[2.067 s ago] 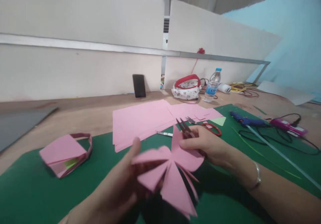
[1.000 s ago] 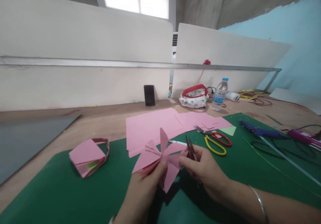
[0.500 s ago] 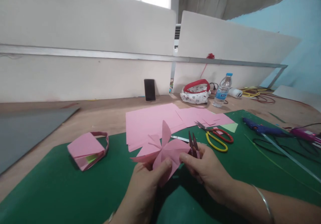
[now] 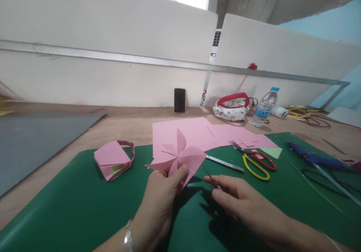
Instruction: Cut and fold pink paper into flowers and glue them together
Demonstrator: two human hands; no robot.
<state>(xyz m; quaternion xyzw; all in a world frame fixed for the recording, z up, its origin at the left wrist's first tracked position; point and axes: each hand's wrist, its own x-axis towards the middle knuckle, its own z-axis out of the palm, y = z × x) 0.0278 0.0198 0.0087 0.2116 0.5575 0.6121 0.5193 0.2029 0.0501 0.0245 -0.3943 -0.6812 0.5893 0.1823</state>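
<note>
My left hand [image 4: 166, 192] pinches a pink paper flower [image 4: 187, 156] from below, thumb on a lower petal. Its petals are pointed and curl up around the centre. My right hand [image 4: 239, 195] is closed on small dark-bladed snips [image 4: 211, 178], seen almost edge-on; my fingers cover most of them. The tip of the snips is a little to the right of the flower, apart from it. Beyond the hands, a metal strip-like tool [image 4: 225, 163] lies on the green mat [image 4: 121, 214].
Behind the flower lie pink paper sheets [image 4: 180, 128]. Scissors [image 4: 255, 165] with red and yellow handles rest at right, near a blue glue gun [image 4: 313, 156]. A folded pink paper piece [image 4: 113, 156] sits left. A phone [image 4: 179, 100], pouch [image 4: 231, 111] and water bottle [image 4: 265, 109] stand at the back.
My right hand has drawn the snips away from the flower's petal, down and to the right. The view has swung left. The left hand still holds the flower.
</note>
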